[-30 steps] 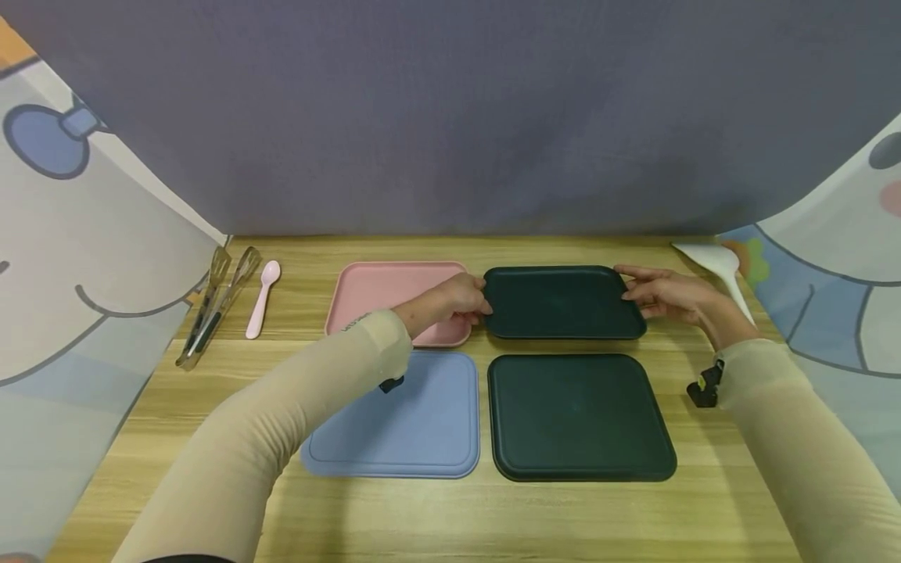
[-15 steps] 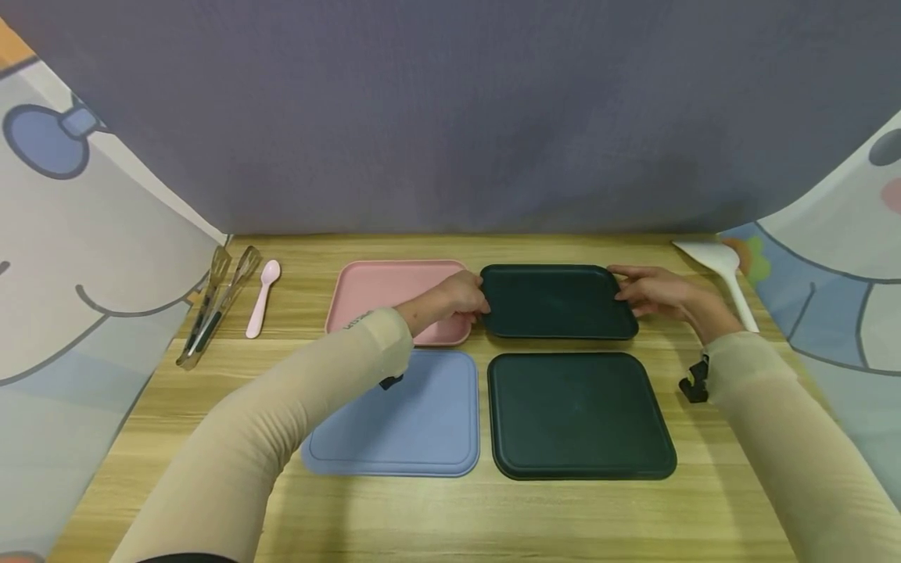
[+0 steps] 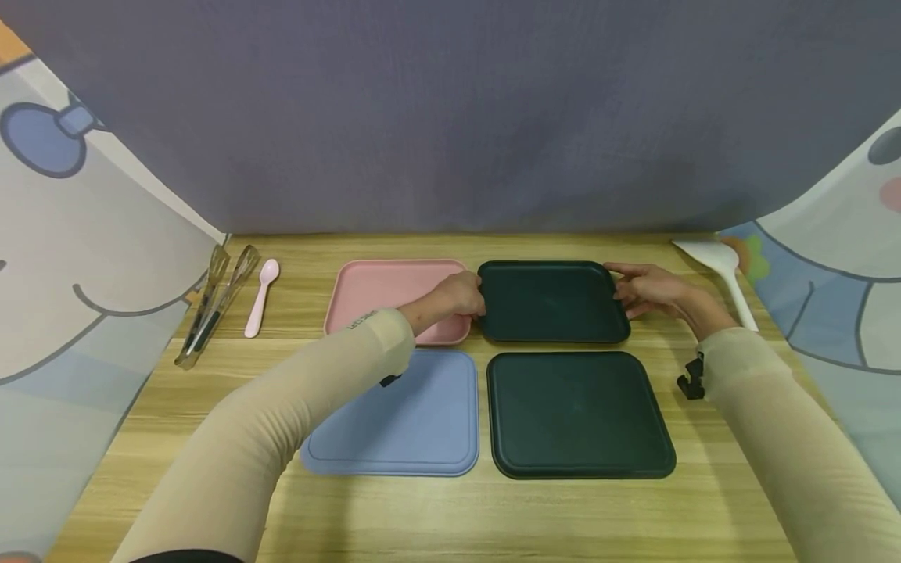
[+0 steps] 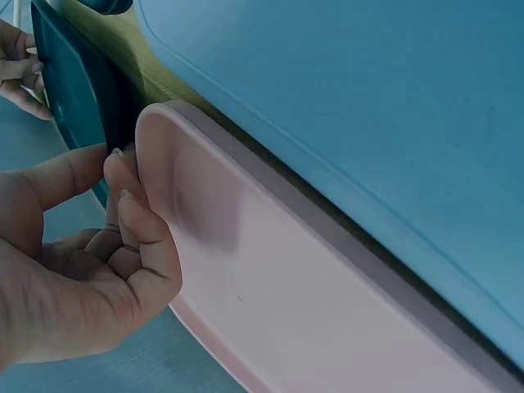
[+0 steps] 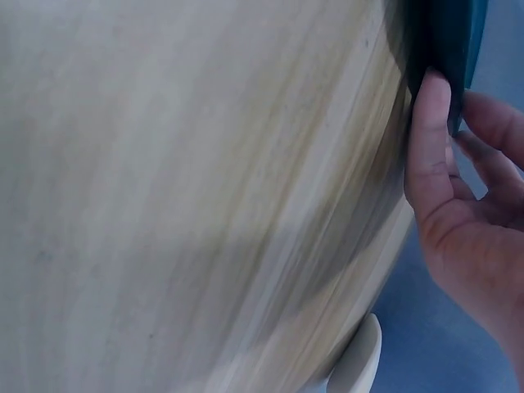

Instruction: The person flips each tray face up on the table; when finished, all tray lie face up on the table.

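Observation:
A dark green tray (image 3: 552, 303) lies at the back right, between both hands. At its left rim my left hand (image 3: 461, 294) pinches the edge with thumb and forefinger; the left wrist view shows this left hand (image 4: 90, 246) beside the corner of a pink tray (image 4: 270, 270). My right hand (image 3: 651, 288) holds the opposite short side. In the right wrist view, that right hand (image 5: 475, 196) has its thumb on one side of the dark green tray's rim (image 5: 458, 49) and its fingers on the other.
The pink tray (image 3: 394, 281) borders the left hand. In front lie a blue tray (image 3: 422, 422) and a second dark green tray (image 3: 577, 414). Metal tongs (image 3: 214, 309) and a pink spoon (image 3: 262, 299) lie left; a white scoop-like utensil (image 3: 718, 262) lies right, near the wall.
The back dark green tray has shifted slightly to the left. My right hand has moved left with it, while the left hand has stayed almost in place.

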Demonstrator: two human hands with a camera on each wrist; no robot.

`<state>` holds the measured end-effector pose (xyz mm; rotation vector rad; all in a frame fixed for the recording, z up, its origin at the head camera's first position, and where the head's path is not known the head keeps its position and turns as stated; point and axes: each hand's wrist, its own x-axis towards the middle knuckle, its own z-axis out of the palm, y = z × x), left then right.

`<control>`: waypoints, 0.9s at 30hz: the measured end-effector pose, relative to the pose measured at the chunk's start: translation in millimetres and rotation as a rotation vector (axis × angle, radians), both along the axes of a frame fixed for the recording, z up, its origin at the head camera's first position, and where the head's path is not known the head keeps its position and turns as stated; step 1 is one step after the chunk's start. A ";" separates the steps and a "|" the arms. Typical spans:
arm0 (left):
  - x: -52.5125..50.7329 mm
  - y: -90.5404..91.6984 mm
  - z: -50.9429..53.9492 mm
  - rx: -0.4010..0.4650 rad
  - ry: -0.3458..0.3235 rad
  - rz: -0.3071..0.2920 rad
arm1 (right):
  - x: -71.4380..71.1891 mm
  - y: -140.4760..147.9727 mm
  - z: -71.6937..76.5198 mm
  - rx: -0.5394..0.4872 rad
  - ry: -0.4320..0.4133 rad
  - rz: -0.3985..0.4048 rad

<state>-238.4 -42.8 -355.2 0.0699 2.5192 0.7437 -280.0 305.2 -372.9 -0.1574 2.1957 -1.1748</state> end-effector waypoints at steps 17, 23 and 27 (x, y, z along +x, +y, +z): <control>-3.7 6.0 5.0 -0.219 0.033 -0.180 | 1.0 -3.8 0.2 0.026 0.019 0.024; -0.2 6.8 8.6 -0.241 0.072 -0.206 | 1.1 -3.6 0.3 0.020 0.021 0.027; 4.0 5.7 14.9 -0.228 0.115 -0.214 | 0.8 -3.0 0.6 0.026 0.029 0.026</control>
